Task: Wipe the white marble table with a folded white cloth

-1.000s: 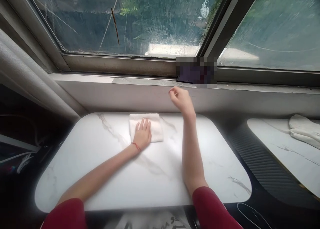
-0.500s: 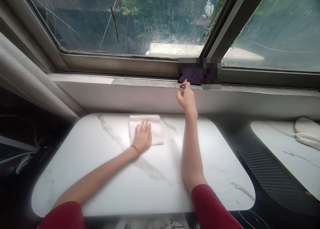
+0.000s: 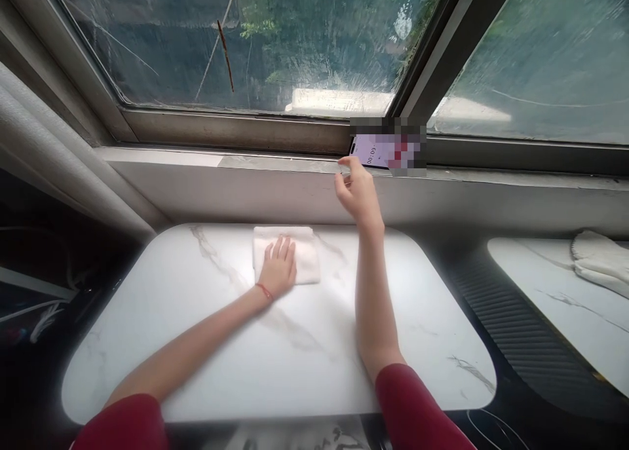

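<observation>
My left hand [image 3: 279,266] lies flat, fingers spread, on a folded white cloth [image 3: 308,263]. The cloth rests near the far edge of a white marble-patterned board [image 3: 206,365]. A red string bracelet [image 3: 265,291] circles my left wrist. My right hand [image 3: 358,191] is raised at the window sill, beside the near left corner of a phone [image 3: 366,152]. Its index finger reaches out, with the thumb apart from it and nothing held between them. The phone's lit screen shows a timer; its right part is blurred out.
Behind the board runs the window sill [image 3: 171,156] under a framed window. A grey curtain [image 3: 54,149] hangs at the left. To the right, past a ridged black surface [image 3: 521,325], lies a second marble-patterned board [image 3: 535,266] with a folded pale cloth [image 3: 602,263] on it.
My right hand has drawn slightly left, its fingertip moving off the phone's screen. The screen has turned from dim to bright. My left hand stays on the cloth.
</observation>
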`<state>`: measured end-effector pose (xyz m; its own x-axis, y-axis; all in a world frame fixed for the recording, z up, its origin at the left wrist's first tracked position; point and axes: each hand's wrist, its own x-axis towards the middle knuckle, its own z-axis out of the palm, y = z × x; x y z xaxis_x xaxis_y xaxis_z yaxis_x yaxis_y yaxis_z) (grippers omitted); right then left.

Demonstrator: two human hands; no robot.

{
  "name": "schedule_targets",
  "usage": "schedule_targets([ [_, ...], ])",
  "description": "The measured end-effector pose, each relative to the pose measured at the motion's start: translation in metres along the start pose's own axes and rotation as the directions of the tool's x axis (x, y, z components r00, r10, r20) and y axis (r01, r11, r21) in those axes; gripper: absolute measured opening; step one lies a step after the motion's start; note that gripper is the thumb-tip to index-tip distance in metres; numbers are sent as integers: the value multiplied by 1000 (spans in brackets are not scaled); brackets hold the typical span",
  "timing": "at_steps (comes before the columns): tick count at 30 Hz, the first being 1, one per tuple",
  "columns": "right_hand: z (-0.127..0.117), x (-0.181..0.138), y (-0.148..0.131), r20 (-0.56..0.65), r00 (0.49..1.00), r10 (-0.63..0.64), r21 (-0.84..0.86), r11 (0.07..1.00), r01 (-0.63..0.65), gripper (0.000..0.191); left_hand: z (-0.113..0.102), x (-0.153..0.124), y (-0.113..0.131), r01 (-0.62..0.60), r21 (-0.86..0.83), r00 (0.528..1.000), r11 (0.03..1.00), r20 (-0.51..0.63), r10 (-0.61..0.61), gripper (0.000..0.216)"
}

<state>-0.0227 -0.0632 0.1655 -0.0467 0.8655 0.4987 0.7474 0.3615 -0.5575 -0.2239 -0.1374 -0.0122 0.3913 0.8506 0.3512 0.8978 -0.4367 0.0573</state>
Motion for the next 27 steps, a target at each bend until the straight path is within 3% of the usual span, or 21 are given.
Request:
schedule_targets([
  [3, 4, -8, -31, 185, 974, -131, 83, 990, 118, 33, 0, 6, -8, -53, -29, 999, 998, -9, 53, 51],
  [6, 14, -15, -52, 512, 828, -228, 176, 971, 159, 29, 1, 10, -13, -89, -50, 996, 995, -18, 88, 50],
  [9, 29, -20, -57, 710, 698, -95, 1, 991, 134, 29, 2, 11, -15, -88, -53, 996, 995, -21, 87, 49],
  [12, 50, -22, -53, 758, 646, 85, -228, 964, 140, 31, 0, 9, -16, -86, -58, 996, 995, 12, 87, 49],
  [14, 64, -25, -50, 779, 616, 118, -270, 949, 160, 32, -5, 5, -20, -98, -62, 994, 993, 44, 101, 49],
  [21, 92, -55, -68, 841, 541, 19, -220, 925, 310, 36, -32, -33, -28, -43, -41, 993, 998, 106, 47, 50],
  [27, 89, -90, -108, 912, 386, -136, -49, 900, 432, 37, -76, -101, -22, 17, -47, 985, 999, 170, -9, 45],
])
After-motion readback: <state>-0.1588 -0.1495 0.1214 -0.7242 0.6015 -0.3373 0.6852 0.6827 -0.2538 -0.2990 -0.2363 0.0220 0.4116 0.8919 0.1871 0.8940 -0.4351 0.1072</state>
